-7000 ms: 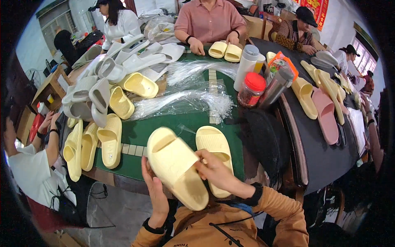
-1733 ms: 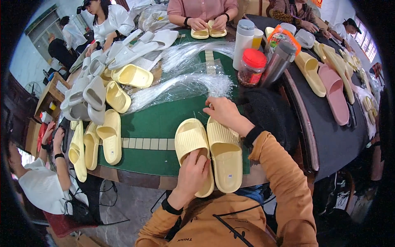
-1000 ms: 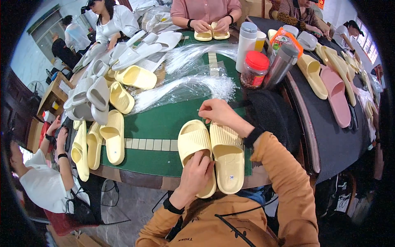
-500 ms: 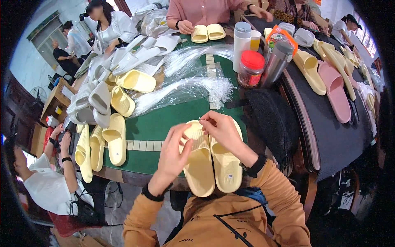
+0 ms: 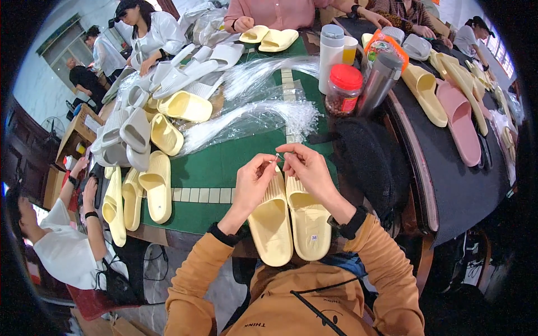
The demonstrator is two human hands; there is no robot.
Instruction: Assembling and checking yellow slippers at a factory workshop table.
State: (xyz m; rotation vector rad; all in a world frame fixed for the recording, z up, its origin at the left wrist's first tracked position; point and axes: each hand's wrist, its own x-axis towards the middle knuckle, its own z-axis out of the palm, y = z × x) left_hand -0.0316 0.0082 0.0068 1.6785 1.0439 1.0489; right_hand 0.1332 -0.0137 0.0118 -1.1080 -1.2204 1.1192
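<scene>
Two pale yellow slide slippers lie side by side at the table's front edge, toes away from me: the left slipper [image 5: 270, 238] and the right slipper [image 5: 310, 218], which has a small sticker on its heel. Above their toe ends, my left hand [image 5: 251, 185] and my right hand [image 5: 309, 173] meet with fingertips pinched together. Between them is a thin whitish plastic strand [image 5: 278, 157], mostly hidden by the fingers. Beyond, a bundle of thin white plastic strands [image 5: 241, 123] lies on clear plastic over the green mat [image 5: 196, 171], with a second bundle [image 5: 269, 71] farther back.
Grey slippers [image 5: 126, 131] and yellow slippers [image 5: 156, 187] are heaped at left. A red-lidded jar [image 5: 343, 89], a white bottle [image 5: 330, 59] and a steel flask [image 5: 379, 84] stand at back right. A black bag [image 5: 370, 162] sits right of my hands. Several people work around the table.
My left hand has moved up and right from over the left slipper to meet my right hand, its fingers now pinched. Across the table, a person's pair of yellow slippers has shifted and turned.
</scene>
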